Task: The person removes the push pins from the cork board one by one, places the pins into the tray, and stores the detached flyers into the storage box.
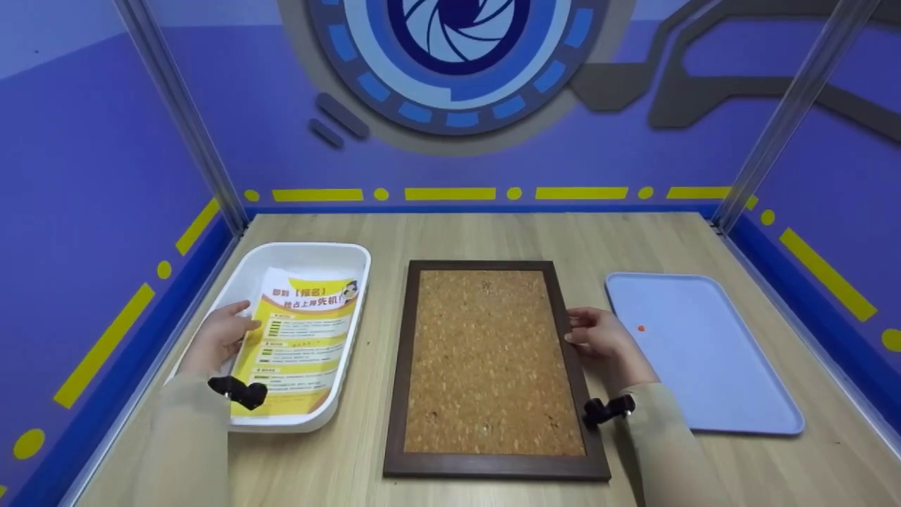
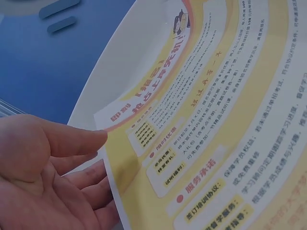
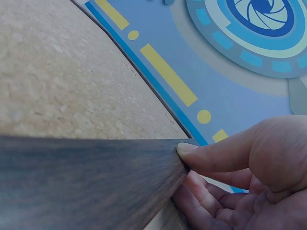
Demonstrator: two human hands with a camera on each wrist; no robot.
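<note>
A printed yellow-and-white flyer [image 1: 299,345] lies in the white tray [image 1: 320,251] on the left, its sheet curving up along the edge. At the flyer's left side, my left hand [image 1: 222,334] holds that edge. In the left wrist view the thumb tip overlaps the paper, while the fingertips are hidden behind it. Centrally on the table is a cork board [image 1: 493,359] with a dark brown wooden frame [image 1: 486,465]. My right hand [image 1: 602,338] grips the frame's right side. From the right wrist view, the thumb presses on top of the wood and the fingers curl beneath.
To the right lies a pale blue tray [image 1: 704,352] with a small orange-red item [image 1: 640,328] near its left edge. Printed purple-blue panels [image 1: 450,169] stand at the back and both sides of the wooden table [image 1: 317,465]. Black camera mounts sit on both wrists.
</note>
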